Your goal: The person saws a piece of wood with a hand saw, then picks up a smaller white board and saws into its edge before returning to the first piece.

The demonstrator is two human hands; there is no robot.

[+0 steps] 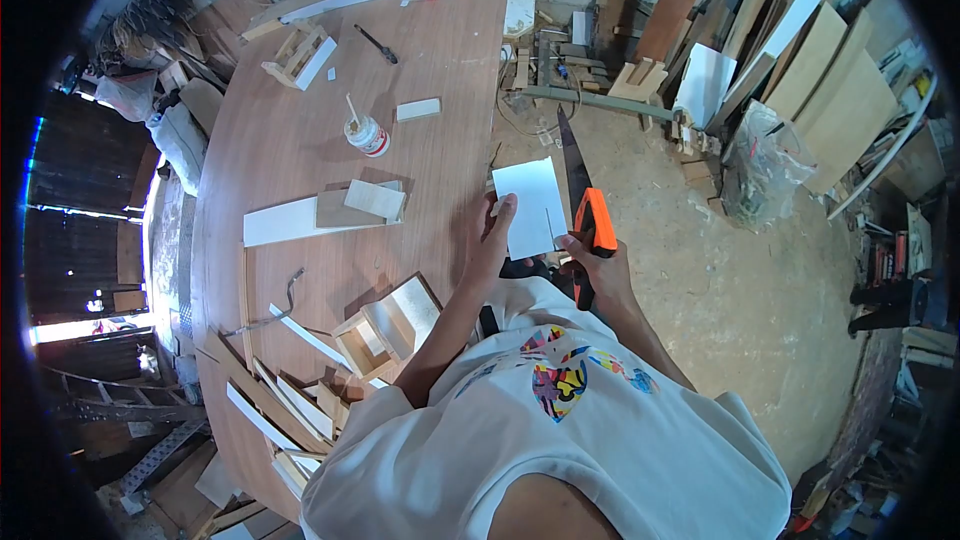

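My left hand (492, 222) is closed on the left edge of a white board (528, 202), its thumb on top. A dark line or slit runs along the board near its right side. My right hand (602, 262) grips the orange and black handle of a handsaw (597, 222). The saw's dark blade points away from me, just right of the board. My right thumb reaches to the board's lower right corner. Both hands are beyond the right edge of the wooden table (450, 70), in front of my shirt.
On the table are a glue jar (367, 136) with a stick in it, a small white block (418, 109), a screwdriver (376, 44), stacked white boards (290, 221) and a small wooden box (390, 325). Offcuts lie at the near left. Planks (680, 0) and a plastic bag (765, 165) stand at right.
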